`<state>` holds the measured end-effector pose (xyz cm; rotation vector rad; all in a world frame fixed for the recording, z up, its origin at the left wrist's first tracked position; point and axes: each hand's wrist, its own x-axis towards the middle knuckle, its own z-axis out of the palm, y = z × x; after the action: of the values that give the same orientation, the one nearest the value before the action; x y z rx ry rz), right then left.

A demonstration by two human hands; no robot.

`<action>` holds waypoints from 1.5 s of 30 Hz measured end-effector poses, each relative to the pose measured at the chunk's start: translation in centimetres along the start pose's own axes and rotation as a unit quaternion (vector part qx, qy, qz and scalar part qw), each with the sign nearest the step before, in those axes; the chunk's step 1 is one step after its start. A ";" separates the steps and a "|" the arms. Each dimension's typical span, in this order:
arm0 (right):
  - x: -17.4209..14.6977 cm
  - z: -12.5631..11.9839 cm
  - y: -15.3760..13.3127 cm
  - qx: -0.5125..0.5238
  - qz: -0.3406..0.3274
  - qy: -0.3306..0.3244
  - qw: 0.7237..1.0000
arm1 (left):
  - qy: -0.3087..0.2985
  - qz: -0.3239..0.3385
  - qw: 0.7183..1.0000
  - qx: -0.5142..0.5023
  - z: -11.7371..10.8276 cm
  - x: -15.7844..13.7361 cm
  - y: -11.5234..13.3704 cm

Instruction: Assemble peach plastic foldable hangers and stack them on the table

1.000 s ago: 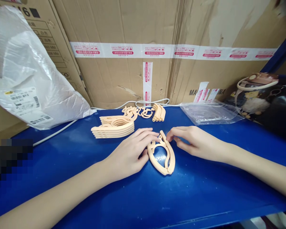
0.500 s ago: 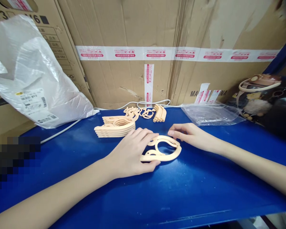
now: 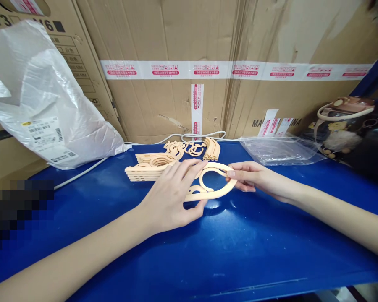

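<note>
A cream plastic folding hanger (image 3: 219,193), curved into a loop, is held between my two hands just above the table. My left hand (image 3: 173,193) grips its left part, with fingers over the far edge and the thumb along the near edge. At the right end of the loop, my right hand (image 3: 247,174) pinches the rim between thumb and fingers. Behind my left hand lies a stack of matching cream pieces (image 3: 145,174), partly covered by that hand. Farther back are loose cream hooks (image 3: 193,149) and a bundle of short curved cream bars (image 3: 211,149).
The blue table (image 3: 239,243) meets large cardboard boxes (image 3: 164,105) at the back. A white plastic mailing bag (image 3: 56,105) leans at the left, near a white cable (image 3: 78,174). A clear plastic bag (image 3: 280,151) and a dark bag (image 3: 340,130) lie at the right.
My right hand has come in and now pinches the right end of the folding hanger. The hanger has risen off the table and moved slightly away from me, still in my left hand.
</note>
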<state>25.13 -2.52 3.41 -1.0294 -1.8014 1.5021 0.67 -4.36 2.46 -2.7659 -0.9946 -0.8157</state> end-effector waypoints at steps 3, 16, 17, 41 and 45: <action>-0.1 0.2 0.1 0.004 0.005 0.008 1.000 | 0.006 0.000 1.000 -0.004 0.1 0.0 -0.2; -0.1 0.9 0.0 -0.031 -0.027 -0.023 0.999 | 0.006 0.025 0.999 0.033 -0.1 0.0 0.1; -0.1 0.9 0.0 -0.030 -0.027 -0.027 0.999 | 0.003 0.024 0.999 0.033 -0.1 0.0 0.2; 0.0 -0.4 1.2 -0.497 -0.153 -0.036 0.854 | -0.156 -0.213 0.964 0.015 -8.2 0.2 -9.5; 0.0 -0.3 1.0 -0.506 -0.148 -0.040 0.849 | -0.161 -0.200 0.967 0.011 -7.9 0.2 -9.8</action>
<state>25.64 -2.29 2.47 -1.0296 -2.7267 0.3215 -8.81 1.35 8.44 -2.7704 -1.6442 -0.3834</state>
